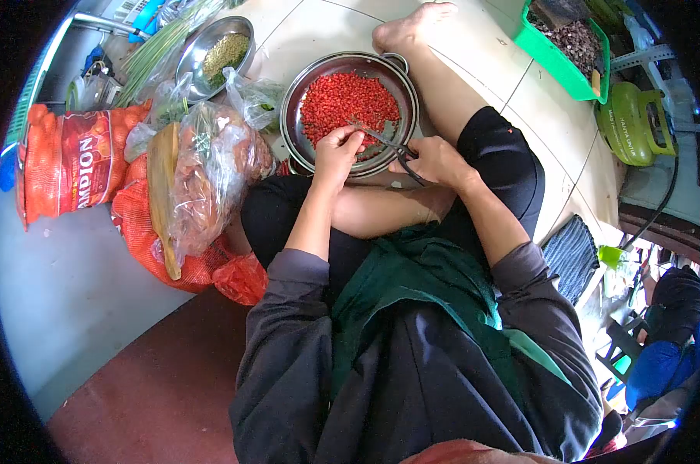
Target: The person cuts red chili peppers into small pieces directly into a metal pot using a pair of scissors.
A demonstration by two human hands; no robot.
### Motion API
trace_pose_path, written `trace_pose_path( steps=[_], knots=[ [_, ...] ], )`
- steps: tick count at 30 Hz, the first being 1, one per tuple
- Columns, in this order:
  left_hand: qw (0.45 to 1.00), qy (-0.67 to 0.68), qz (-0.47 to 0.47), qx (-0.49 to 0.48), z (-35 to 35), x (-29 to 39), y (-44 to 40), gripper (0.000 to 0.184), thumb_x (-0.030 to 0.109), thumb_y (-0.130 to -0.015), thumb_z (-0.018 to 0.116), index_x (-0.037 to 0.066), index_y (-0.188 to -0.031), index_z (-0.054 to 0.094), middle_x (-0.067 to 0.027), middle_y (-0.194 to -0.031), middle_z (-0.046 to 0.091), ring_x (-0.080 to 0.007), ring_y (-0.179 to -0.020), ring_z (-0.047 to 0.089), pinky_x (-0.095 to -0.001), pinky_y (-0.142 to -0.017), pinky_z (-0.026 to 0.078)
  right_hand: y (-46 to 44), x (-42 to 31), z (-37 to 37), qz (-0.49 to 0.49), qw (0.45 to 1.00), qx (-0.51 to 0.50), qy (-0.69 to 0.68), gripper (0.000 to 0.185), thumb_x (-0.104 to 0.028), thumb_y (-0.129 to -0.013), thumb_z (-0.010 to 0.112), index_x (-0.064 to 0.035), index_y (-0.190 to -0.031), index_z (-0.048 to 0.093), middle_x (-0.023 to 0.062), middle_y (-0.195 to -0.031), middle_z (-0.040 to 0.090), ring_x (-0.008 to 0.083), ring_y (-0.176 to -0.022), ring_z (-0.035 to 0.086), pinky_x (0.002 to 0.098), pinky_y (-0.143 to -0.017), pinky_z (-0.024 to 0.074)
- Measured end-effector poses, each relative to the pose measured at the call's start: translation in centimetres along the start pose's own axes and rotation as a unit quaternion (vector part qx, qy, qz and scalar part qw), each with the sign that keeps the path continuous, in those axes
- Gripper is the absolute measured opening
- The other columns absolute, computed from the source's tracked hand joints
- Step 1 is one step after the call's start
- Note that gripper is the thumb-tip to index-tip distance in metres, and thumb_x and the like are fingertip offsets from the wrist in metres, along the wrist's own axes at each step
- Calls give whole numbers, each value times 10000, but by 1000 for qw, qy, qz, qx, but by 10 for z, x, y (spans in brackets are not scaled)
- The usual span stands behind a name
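Observation:
A steel pot holds many small chopped red pieces and stands on the floor between the person's legs. Over its near rim, my left hand pinches something small and thin, too small to name. My right hand is closed around the dark handles of scissors, whose blades point left over the pot towards my left fingertips.
At the left lie an orange net sack, a clear plastic bag and a steel bowl with greenish bits. A green crate and a green gas cylinder stand at the upper right. Another person is at the far right.

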State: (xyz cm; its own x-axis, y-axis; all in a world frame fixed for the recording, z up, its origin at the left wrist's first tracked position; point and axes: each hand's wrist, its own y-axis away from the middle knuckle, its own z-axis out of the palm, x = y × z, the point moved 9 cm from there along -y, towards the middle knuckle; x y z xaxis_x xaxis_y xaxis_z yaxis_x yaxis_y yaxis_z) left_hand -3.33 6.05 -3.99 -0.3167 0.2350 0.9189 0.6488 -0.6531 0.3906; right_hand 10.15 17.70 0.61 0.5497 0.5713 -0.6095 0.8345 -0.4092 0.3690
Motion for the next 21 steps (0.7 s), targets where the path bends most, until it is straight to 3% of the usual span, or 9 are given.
trace_pose_path(
  steps=[1, 10, 13, 19, 21],
  knots=[
    [1000, 4, 2, 5, -1, 1, 0, 208, 148, -843, 616, 13, -1000, 634, -3, -781, 616, -61, -660, 566, -190, -513, 402, -1, 1, 0, -10, 1000, 10, 1, 561, -538, -688, 676, 10, -794, 622, 223, -684, 598, 357, -686, 610, 424, -627, 449],
    [999, -23, 5, -39, 8, 8, 5, 184, 156, -851, 622, 35, -988, 625, 27, -787, 586, -46, -664, 531, -172, -523, 383, 3, -2, 2, -6, 1000, 0, -3, 499, -478, -713, 678, 11, -803, 635, 227, -695, 602, 343, -692, 616, 418, -638, 453],
    [999, -22, -9, -31, 5, 6, 4, 183, 162, -850, 624, 40, -987, 626, 31, -784, 583, -44, -662, 532, -167, -523, 382, 0, 2, 1, 14, 1000, -16, -12, 585, -557, -674, 661, 6, -832, 644, 257, -784, 609, 392, -824, 601, 436, -739, 463],
    [1000, 12, -3, 6, -4, 2, -2, 206, 163, -848, 607, 29, -1001, 640, 7, -778, 611, -53, -656, 556, -193, -526, 406, 3, 4, -3, 38, 999, -16, -16, 612, -583, -658, 660, 3, -836, 649, 248, -816, 621, 389, -825, 603, 435, -750, 464],
    [1000, 13, -2, 3, -4, 2, -2, 200, 166, -847, 610, 34, -994, 642, 9, -773, 611, -53, -660, 557, -193, -526, 405, 6, -3, -3, 16, 1000, -10, -16, 571, -534, -676, 676, 25, -774, 623, 235, -722, 603, 369, -729, 606, 422, -674, 460]
  ],
)
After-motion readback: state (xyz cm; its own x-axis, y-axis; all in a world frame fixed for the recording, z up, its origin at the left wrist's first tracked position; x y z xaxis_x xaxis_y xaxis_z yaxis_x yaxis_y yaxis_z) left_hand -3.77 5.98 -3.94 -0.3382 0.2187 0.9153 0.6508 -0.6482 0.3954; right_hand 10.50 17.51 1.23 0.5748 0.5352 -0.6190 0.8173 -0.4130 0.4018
